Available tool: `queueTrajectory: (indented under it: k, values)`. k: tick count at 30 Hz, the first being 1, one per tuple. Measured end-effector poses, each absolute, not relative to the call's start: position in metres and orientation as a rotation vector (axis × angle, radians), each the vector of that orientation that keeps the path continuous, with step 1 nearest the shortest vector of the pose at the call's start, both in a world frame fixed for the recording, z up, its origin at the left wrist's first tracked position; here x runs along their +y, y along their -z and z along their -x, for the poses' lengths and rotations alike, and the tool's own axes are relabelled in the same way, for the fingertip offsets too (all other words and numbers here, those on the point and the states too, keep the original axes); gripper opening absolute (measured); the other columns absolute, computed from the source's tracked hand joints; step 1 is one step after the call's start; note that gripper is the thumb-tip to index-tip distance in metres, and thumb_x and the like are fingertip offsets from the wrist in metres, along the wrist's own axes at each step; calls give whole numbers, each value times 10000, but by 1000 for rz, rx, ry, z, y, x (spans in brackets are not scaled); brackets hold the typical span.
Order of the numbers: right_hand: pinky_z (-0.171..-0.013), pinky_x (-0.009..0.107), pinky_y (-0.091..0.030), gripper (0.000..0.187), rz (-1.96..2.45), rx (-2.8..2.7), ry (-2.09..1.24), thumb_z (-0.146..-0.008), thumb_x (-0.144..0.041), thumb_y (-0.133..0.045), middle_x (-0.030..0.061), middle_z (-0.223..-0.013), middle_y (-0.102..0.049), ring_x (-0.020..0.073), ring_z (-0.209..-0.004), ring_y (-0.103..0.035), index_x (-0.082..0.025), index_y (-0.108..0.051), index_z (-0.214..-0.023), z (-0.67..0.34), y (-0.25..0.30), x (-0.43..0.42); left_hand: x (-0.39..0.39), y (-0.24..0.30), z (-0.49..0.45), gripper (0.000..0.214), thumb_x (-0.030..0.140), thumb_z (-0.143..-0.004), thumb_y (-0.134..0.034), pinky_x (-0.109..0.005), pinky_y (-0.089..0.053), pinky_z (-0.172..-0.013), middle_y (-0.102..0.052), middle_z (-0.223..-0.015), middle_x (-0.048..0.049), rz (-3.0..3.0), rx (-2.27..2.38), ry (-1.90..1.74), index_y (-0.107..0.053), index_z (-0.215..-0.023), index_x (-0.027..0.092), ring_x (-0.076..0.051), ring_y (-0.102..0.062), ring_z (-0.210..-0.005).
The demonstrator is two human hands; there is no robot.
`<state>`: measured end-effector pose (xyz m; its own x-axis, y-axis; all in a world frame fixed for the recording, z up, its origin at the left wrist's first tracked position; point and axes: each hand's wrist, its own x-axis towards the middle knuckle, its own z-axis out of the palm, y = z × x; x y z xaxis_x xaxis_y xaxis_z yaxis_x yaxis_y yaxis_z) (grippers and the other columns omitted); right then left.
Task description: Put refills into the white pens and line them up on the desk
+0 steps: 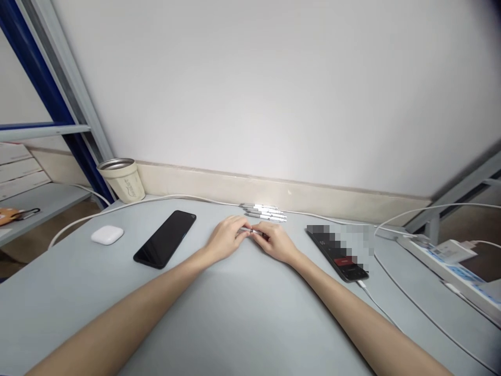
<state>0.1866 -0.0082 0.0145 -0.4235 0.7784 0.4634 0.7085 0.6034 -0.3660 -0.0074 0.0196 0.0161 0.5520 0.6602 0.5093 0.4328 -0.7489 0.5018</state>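
Near the middle of the desk, my left hand (227, 237) and my right hand (274, 241) meet, fingertips almost touching. Between them they pinch a slim white-and-grey pen (246, 229), one end in each hand. Much of the pen is hidden by my fingers, so I cannot tell whether it is in one piece or two. Just behind my hands, several similar pens (264, 213) lie side by side against the back of the desk.
Left of my hands lie a black phone (165, 239) and a white earbud case (107, 235); a cream cup (125, 181) stands behind. To the right are a second phone (338, 256) on a charging cable (378, 300) and a power strip (450, 269). A white cable (180, 196) runs along the wall.
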Motion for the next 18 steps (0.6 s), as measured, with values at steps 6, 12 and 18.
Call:
queueTrajectory:
  k: [6,12,18]
  values:
    - [-658,268,-430,243,1220,-2191,-120,-922,-304,-447,46,-791,-642,151,-678,-559,-186,-650,-983,-187,-13,-6,27,-14,9,297,431,-891,-415,-273,-421,-623,-648,-763,3,-2219,1194,-963,-614,-835,218,-157,-571,-688]
    - [-644,259,-421,215,1228,-2177,-130,-905,-288,-476,42,-778,-633,143,-661,-551,-186,-650,-982,-191,-7,-1,31,-13,9,242,362,-873,-434,-255,-396,-635,-648,-785,6,-2208,1115,-947,-605,-810,202,-140,-550,-684]
    - [-650,255,-416,203,1243,-2173,-103,-900,-281,-484,42,-778,-628,147,-675,-553,-181,-646,-969,-191,-5,0,30,-14,7,219,400,-838,-500,-264,-422,-707,-657,-885,-4,-2171,1163,-1005,-613,-891,220,-157,-566,-780]
